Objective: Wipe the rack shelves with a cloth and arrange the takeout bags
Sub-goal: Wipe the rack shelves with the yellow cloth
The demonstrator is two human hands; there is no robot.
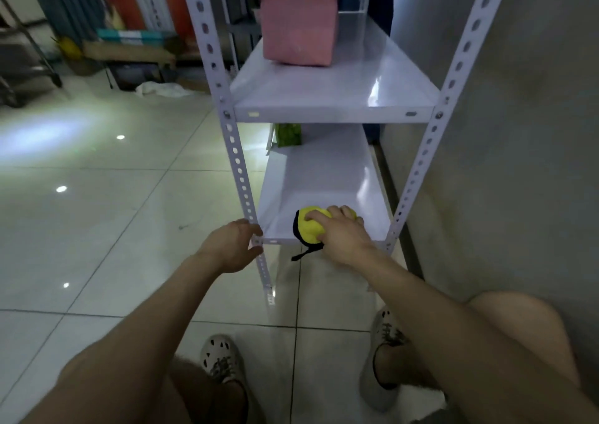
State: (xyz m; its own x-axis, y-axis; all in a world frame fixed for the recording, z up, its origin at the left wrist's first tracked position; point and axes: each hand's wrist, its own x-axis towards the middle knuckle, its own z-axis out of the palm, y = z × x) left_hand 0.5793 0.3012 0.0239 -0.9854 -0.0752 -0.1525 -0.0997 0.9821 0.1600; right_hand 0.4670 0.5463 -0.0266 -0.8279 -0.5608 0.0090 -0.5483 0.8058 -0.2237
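A white metal rack stands against the wall, and its lowest shelf is near the floor. My right hand presses a yellow cloth with black trim onto the front edge of that shelf. My left hand grips the rack's front left post at the same height. A pink takeout bag stands upright on the shelf above. A green bag sits at the back left of the lowest shelf, partly hidden by the upper shelf.
A grey wall runs close along the rack's right side. Glossy tiled floor spreads to the left. Boxes, boards and a crumpled white bag lie at the back left. My feet in white clogs are just in front of the rack.
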